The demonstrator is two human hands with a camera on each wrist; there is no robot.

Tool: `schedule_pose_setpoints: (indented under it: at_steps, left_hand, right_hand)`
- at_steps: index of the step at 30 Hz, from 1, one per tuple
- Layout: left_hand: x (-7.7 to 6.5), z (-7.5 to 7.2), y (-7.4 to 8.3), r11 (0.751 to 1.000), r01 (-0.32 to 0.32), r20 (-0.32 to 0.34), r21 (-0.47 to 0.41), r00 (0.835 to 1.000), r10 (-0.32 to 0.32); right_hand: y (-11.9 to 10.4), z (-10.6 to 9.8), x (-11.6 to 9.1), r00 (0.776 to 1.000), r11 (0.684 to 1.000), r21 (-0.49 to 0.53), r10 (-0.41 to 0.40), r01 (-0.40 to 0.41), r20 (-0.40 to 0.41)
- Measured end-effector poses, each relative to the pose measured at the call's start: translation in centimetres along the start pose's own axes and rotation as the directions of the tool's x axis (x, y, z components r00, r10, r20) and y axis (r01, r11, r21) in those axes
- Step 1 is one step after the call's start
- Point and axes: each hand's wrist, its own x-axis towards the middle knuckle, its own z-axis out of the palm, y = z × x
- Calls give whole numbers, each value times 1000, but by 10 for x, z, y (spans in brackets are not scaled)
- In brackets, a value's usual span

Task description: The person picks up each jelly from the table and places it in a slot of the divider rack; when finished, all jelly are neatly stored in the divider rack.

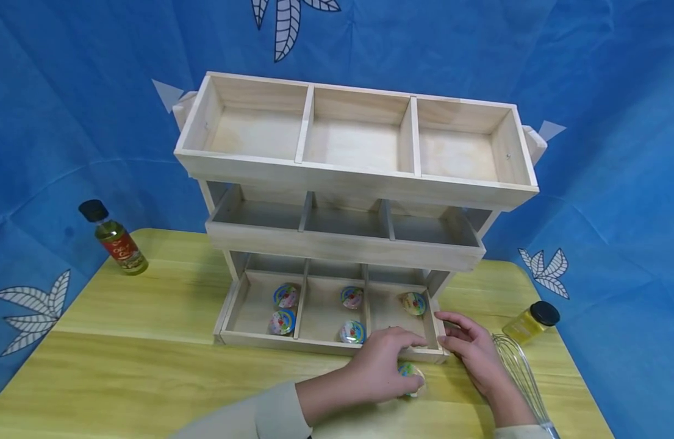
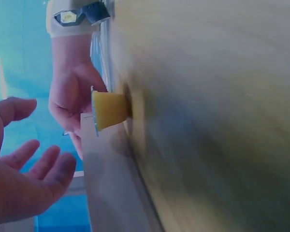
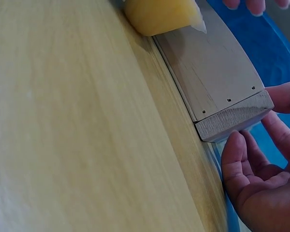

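Observation:
A three-tier wooden rack (image 1: 337, 244) stands at the back of the table. Small jelly cups lie in its bottom tray: two in the left compartment, two in the middle, and one jelly cup (image 1: 413, 303) in the right. In front of the tray, a yellow jelly cup (image 2: 110, 109) with a printed lid stands on the table. My left hand (image 1: 382, 367) hovers over this cup, its fingers spread and apart from it in the left wrist view. My right hand (image 1: 476, 352) grips the right front corner of the bottom tray, fingers and thumb at the end wall (image 3: 234, 113).
A whisk (image 1: 519, 372) lies beside my right forearm, near a yellow jar (image 1: 526, 326) with a black lid. An oil bottle (image 1: 119, 244) stands at the far left. Blue cloth (image 1: 95, 91) hangs behind and around the table (image 1: 122, 366).

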Motion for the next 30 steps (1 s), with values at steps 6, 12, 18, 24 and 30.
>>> schedule_pose_setpoints:
  at_steps: [6, 12, 18, 24, 30]
  left_hand:
    - [-10, -2, -4, 1000, -21, 107, 17, 994, 19]
    - [-13, 4, -6, 998, -1, 134, 55, 991, -7]
    - [-17, 16, -11, 996, 24, 138, 86, 990, -36]
    - [-18, 23, -14, 996, 35, 128, 85, 991, -46]
    - [-21, 27, -15, 998, 28, 56, 50, 998, -31]
  right_hand:
    - [0, -1, 0, 1000, 1000, 9, -8, 8, 4]
    - [0, -1, 1, 1000, 1000, 16, -14, 14, 12]
    - [1, -1, 1, 1000, 1000, 12, -17, 17, 4]
    - [2, -1, 1, 1000, 1000, 4, -5, 5, -9]
    - [3, -1, 1, 1000, 1000, 1, -1, 1, -13]
